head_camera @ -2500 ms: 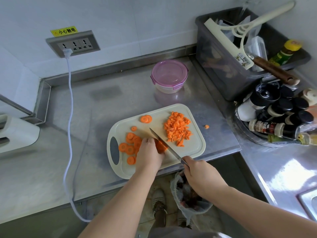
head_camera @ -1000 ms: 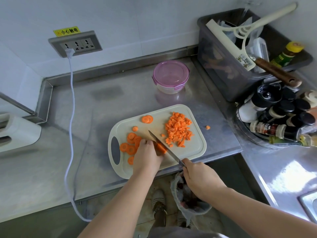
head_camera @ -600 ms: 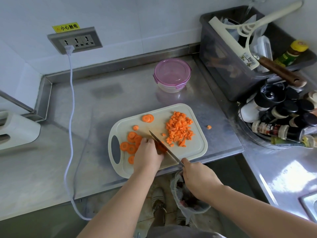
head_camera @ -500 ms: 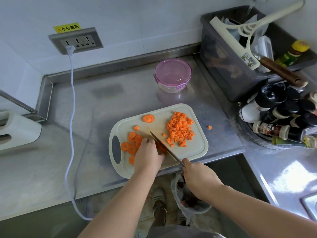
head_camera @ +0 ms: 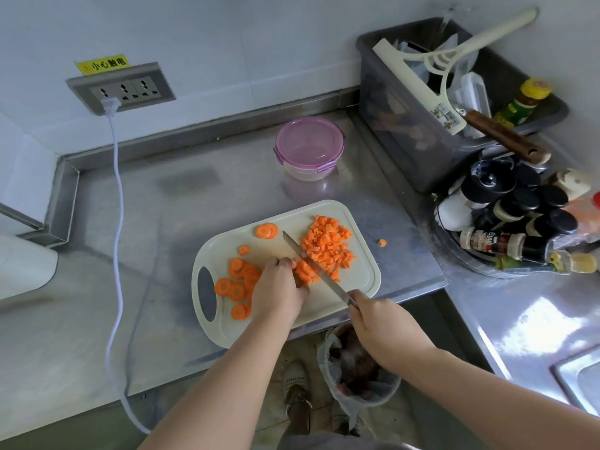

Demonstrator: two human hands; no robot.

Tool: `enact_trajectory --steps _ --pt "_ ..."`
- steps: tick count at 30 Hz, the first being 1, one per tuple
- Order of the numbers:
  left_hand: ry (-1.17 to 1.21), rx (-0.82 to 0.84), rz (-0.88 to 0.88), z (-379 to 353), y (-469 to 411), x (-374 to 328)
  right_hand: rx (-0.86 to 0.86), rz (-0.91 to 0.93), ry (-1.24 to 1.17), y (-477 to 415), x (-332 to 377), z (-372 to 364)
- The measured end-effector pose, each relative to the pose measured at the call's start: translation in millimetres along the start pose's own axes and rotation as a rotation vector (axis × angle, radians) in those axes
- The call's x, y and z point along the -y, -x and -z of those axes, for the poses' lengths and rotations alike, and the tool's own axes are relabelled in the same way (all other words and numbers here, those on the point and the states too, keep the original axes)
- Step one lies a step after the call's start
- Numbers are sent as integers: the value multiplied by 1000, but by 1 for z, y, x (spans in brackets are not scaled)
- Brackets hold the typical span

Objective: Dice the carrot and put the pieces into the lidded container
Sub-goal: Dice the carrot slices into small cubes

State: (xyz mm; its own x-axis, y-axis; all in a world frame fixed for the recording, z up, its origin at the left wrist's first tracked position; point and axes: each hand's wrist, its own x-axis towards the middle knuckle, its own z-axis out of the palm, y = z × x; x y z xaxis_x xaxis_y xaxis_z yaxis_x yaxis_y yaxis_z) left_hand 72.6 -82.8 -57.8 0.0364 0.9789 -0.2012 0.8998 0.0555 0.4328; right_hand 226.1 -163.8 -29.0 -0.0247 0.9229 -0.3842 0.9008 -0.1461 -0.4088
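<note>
A pale cutting board [head_camera: 363, 280] lies at the counter's front edge. On its right part sits a heap of diced carrot [head_camera: 328, 245]; round carrot slices [head_camera: 238, 280] lie on its left part. My left hand [head_camera: 279, 292] holds down some carrot pieces with curled fingers in the board's middle. My right hand [head_camera: 380, 323] grips the handle of a knife [head_camera: 311, 264], whose blade slants across the board right beside my left fingers. The lidded container [head_camera: 310, 147], clear with a pink lid closed on it, stands behind the board.
One carrot bit [head_camera: 382, 243] lies on the steel counter right of the board. A grey bin [head_camera: 422, 151] of utensils and a rack of spice bottles [head_camera: 519, 228] crowd the right. A white cable [head_camera: 117, 203] hangs from the wall socket. A lined waste bin [head_camera: 357, 368] stands below.
The knife blade has shifted a little to the right towards the diced heap, with cut pieces now showing beside my left fingers. My left hand stays pressed in place.
</note>
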Motion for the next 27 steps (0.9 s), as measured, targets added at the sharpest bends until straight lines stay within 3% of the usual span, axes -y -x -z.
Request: enact_trajectory --steps 5,9,12,14,17,20,22,27 --pt "139 49 -61 -4 -12 3 -72 11 86 -6 -14 22" --pt "400 93 22 10 -18 20 -139 55 177 -9 -23 31" --pt "539 -115 64 33 -24 25 -183 78 345 -11 -25 36" --pt "513 -214 -67 48 -25 15 -211 107 420 -11 -25 39" --pt "299 27 -381 56 -28 -8 -224 177 510 -12 -23 44" --pt "63 267 -442 41 -37 -18 -228 214 634 -13 -21 49" --pt "78 302 -425 32 -41 -20 -233 192 622 -15 -22 51" --pt "196 210 -398 27 -48 -21 -236 179 654 -16 -25 51"
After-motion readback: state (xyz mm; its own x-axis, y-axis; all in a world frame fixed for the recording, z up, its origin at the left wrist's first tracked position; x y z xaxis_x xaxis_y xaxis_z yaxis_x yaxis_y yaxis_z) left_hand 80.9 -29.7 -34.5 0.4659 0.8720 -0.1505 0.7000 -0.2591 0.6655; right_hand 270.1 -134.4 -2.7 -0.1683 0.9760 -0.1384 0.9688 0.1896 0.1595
